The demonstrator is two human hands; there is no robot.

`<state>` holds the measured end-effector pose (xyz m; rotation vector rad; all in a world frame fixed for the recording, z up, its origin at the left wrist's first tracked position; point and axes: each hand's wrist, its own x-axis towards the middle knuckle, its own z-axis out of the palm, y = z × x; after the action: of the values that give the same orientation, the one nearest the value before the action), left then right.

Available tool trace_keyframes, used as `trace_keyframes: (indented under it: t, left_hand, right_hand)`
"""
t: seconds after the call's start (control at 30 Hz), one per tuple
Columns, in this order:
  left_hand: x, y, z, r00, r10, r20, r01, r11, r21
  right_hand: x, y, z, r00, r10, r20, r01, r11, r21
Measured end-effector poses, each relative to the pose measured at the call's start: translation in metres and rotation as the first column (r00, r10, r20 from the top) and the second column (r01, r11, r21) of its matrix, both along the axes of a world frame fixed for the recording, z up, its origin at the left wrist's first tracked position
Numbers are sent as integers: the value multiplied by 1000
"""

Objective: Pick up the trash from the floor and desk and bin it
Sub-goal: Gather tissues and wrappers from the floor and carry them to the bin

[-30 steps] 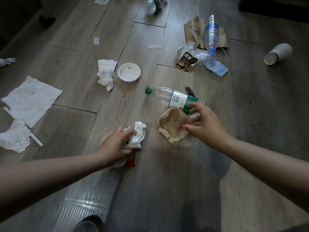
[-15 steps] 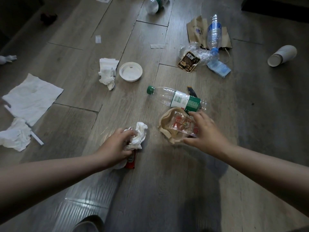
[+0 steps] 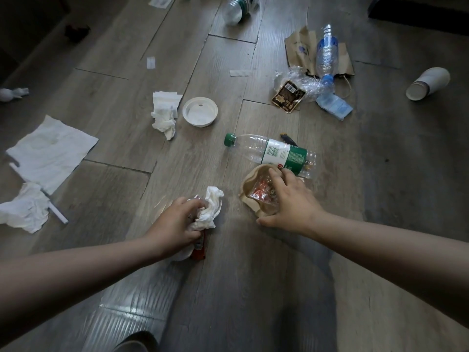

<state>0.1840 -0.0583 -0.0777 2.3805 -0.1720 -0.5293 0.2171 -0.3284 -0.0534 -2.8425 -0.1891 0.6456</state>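
Head view: task barely begun, I judge, as my left hand point(image 3: 175, 224) grips a crumpled tissue point(image 3: 210, 209), my right hand point(image 3: 291, 199) clasps the tan tray point(image 3: 250, 181) on the floor point(image 3: 253, 288), green-capped bottle point(image 3: 269, 151) and paper cup point(image 3: 429, 83) uncollected, no bin visible

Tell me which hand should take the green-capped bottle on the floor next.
Right, probably. The right hand spans the tan tray directly beside the green-capped bottle, fingertips almost at its label. The left hand is farther away and full, gripping a crumpled tissue and a red wrapper.
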Motion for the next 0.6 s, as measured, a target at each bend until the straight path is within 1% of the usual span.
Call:
trace_keyframes:
  t: [0.37,0.53,0.6]
  left_hand:
    - [-1,-1,-1,1000,5,10,-5,1000,1]
    - [0,-1,1,1000,3,-8,-3,1000,-6]
    - [0,-2,1,1000,2,-12,-2,1000,-8]
  right_hand:
    - [-2,-6,-1,999,10,-36,-7,997,80]
    - [-8,-15,1,998,43,-48,-40,997,62]
    - [-11,-19,3,999,11,-32,-7,993,117]
